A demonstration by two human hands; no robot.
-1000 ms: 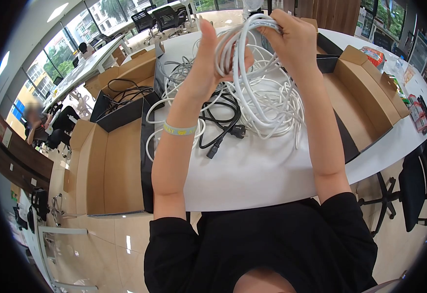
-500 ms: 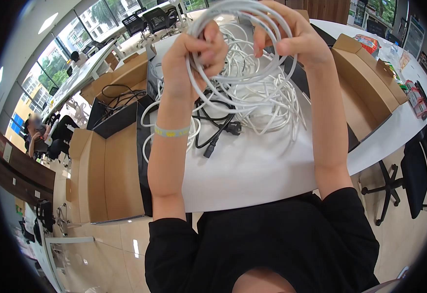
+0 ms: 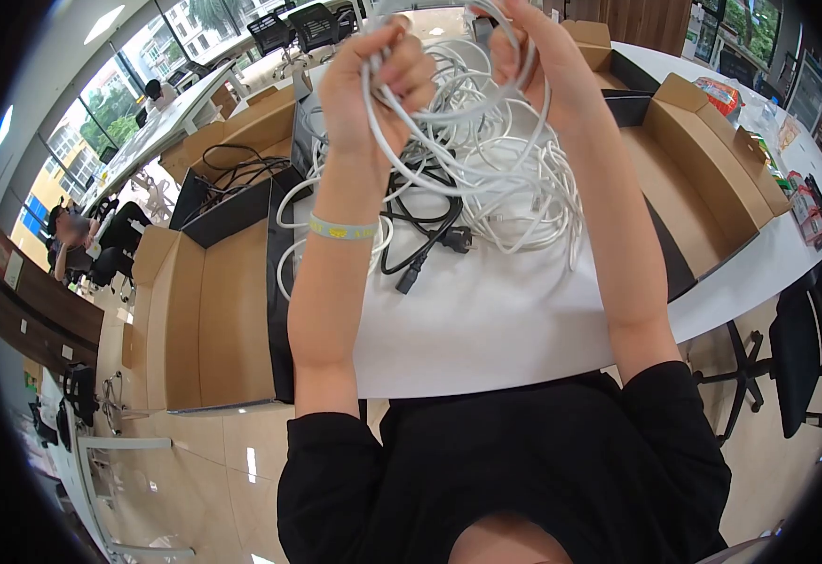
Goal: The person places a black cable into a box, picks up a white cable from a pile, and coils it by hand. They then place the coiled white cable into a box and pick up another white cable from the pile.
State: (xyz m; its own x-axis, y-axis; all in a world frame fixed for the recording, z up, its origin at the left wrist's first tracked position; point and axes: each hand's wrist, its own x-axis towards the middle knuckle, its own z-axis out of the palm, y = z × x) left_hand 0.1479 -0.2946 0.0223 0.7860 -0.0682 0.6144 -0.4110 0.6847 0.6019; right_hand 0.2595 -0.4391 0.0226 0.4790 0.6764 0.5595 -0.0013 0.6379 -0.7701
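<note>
My left hand [image 3: 378,94] is closed around loops of a white cable [image 3: 467,115], raised over the table at the top of the view. On the other side of the coil, my right hand [image 3: 557,70] has its fingers curled on the same cable; part of the coil is cut off by the upper edge. Beneath both hands lies a tangled heap of white cables [image 3: 533,226]. A black power cord [image 3: 413,271] with its plug rests on the near side of that heap, between my forearms.
The white table [image 3: 486,338] carries an open cardboard box [image 3: 232,329] at left and another box [image 3: 703,179] at right. Black cables [image 3: 242,174] fill a compartment at left. Packets [image 3: 717,94] lie far right, near a chair [image 3: 801,352]. A person [image 3: 82,235] sits at left.
Both hands have shifted slightly, and the raised coil looks looser and less round, with its loops drooping more. The right hand has moved a little left and closed more on the cable.
</note>
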